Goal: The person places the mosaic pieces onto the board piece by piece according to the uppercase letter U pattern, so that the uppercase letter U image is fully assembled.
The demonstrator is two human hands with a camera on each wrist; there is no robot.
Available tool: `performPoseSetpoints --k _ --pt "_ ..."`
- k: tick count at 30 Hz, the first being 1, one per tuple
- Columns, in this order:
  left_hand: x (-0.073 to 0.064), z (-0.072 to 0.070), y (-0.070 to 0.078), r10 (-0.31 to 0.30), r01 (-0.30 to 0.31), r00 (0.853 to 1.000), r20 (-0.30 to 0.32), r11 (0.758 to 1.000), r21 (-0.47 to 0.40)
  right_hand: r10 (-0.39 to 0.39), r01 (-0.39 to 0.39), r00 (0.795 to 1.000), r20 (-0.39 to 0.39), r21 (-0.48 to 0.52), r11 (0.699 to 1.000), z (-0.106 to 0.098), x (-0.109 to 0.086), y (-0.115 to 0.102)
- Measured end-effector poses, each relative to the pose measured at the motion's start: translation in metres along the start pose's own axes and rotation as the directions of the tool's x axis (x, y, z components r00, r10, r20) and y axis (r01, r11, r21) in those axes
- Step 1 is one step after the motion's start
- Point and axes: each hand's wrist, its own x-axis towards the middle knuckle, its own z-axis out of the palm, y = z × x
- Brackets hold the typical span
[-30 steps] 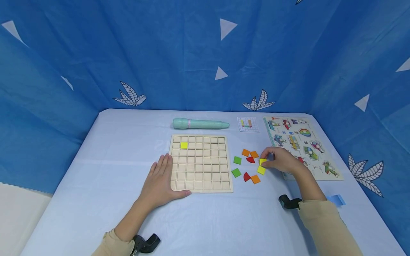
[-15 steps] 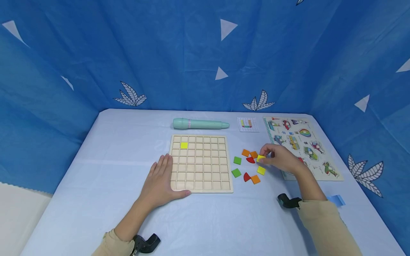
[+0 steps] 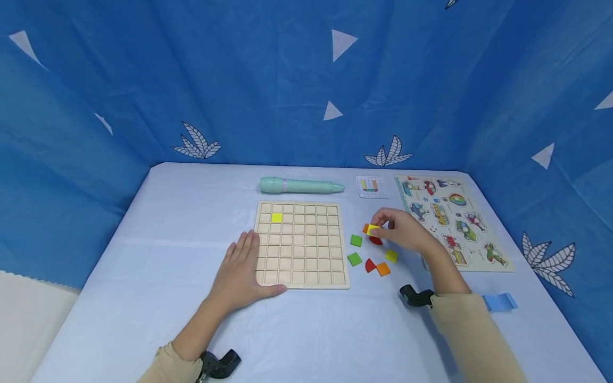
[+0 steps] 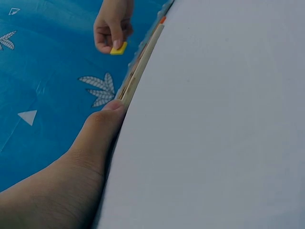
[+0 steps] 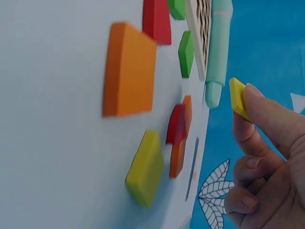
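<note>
Between thumb and fingertips, my right hand (image 3: 402,230) pinches a yellow square tile (image 5: 237,98), held above the loose pieces right of the board. My left hand (image 3: 238,274) lies flat with straight fingers along the left edge of the wooden grid board (image 3: 305,252), its thumb at the near edge. One yellow tile (image 3: 276,217) sits in a cell near the board's upper left. On the table beneath my right hand lie green tiles (image 3: 356,240), orange tiles (image 3: 383,269), red quarter-circle pieces (image 3: 371,265) and another yellow tile (image 3: 391,256). Part of the orange pair is hidden by the held tile and hand.
A mint-green microphone-shaped object (image 3: 301,185) lies behind the board. To its right is a small card (image 3: 371,186) printed with a coloured grid pattern. A picture puzzle board (image 3: 455,223) lies at the right, with a blue strip (image 3: 500,302) nearer me.
My right hand has lifted the yellow tile from beside the other yellow one and carried it left and away from me, over the orange pieces. My left hand stays in place.
</note>
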Motion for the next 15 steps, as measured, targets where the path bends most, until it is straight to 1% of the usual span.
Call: performPoseSetpoints --k 9,15 --pt "0.0 0.002 -0.001 0.001 -0.001 1.0 -0.003 1.0 0.006 -0.049 0.05 0.999 -0.025 0.055 0.997 0.015 0.013 -0.021" --pt "0.0 0.002 -0.001 0.003 -0.003 1.0 -0.006 1.0 0.004 -0.091 0.093 0.996 -0.021 0.076 0.993 0.026 0.022 -0.035"
